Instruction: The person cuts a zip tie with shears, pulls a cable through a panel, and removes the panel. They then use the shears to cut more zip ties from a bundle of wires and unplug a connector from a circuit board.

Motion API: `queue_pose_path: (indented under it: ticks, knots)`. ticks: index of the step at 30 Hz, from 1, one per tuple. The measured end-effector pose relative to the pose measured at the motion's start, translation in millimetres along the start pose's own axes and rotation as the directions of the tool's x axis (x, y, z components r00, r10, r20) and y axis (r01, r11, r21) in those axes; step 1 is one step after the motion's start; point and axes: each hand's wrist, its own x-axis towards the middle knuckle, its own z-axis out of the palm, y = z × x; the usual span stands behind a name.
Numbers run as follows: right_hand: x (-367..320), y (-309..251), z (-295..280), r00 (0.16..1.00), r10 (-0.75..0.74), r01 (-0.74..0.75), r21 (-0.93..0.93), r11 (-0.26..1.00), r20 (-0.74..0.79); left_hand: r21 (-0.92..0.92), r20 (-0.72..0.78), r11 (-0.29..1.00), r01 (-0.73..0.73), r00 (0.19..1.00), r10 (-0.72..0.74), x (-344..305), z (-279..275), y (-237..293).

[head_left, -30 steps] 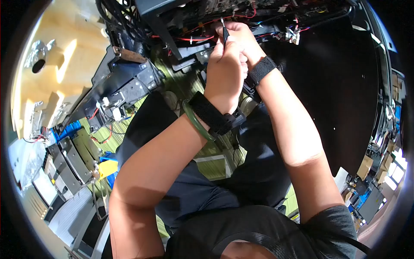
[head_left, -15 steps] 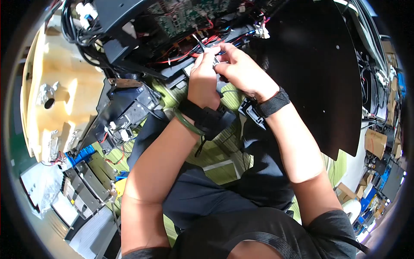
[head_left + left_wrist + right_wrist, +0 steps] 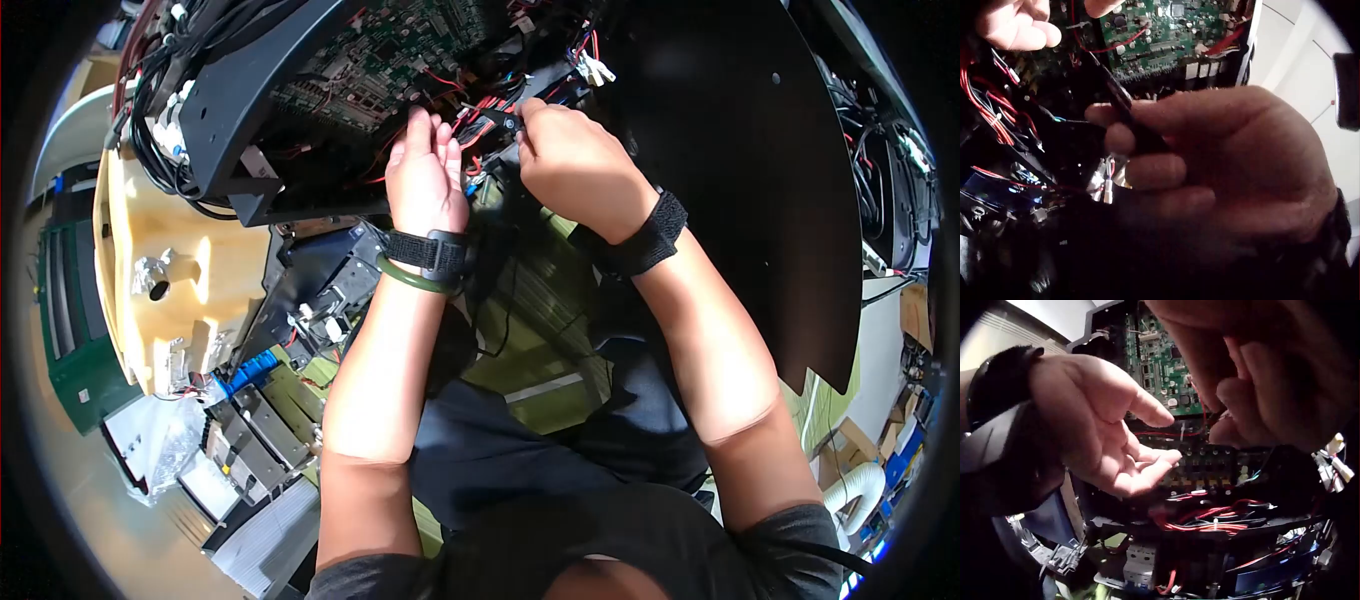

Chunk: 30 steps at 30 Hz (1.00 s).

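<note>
My right hand (image 3: pixel 575 165) pinches a slim black tool (image 3: pixel 1110 84) that tapers to a point, held between thumb and fingers. In the head view a small pale mark shows on the tool (image 3: pixel 505 120). My left hand (image 3: pixel 425 185) is apart from it to the left, palm turned up, fingers extended; in the right wrist view this left hand (image 3: pixel 1107 425) has nothing between thumb and fingers. Both hands are at the mouth of a black housing (image 3: pixel 235 115) with a green circuit board (image 3: pixel 400 60) inside. Red and black wires (image 3: pixel 1216 519) run below the board.
A large black panel (image 3: pixel 740 200) stands on the right. White connectors (image 3: pixel 595 68) hang beside its upper edge. On the left are thick black cables (image 3: pixel 160 125) and a tan panel with a hole (image 3: pixel 180 250). Metal parts and clear plastic wrap (image 3: pixel 165 435) lie at lower left.
The hands were together around the black tool, with the left holding it; now they are apart and the right holds it. The head view has shifted, showing more of the circuit board.
</note>
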Motion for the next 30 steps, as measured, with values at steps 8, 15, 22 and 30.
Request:
queue_pose_path:
  ticks: [8, 15, 22, 30]
  knots:
    - [6, 13, -3, 0.981, -0.043, 0.013, -0.157, 0.987, -0.190, 0.038, -0.004, 0.999, -0.027, 1.000, 0.027, 17, 1, -2]
    - [12, 15, -2, 0.981, -0.035, 0.017, -0.098, 0.995, -0.189, 0.060, -0.058, 0.997, -0.053, 0.997, 0.056, 19, 11, -9]
    - [16, 13, 0, 0.958, -0.024, -0.005, -0.102, 0.995, -0.287, 0.072, -0.064, 0.996, -0.052, 0.996, 0.057, 16, 13, -7]
    - [23, 24, 10, 0.938, -0.007, -0.036, -0.119, 0.992, -0.346, 0.106, 0.086, 0.993, -0.045, 0.996, 0.036, 19, 26, -19]
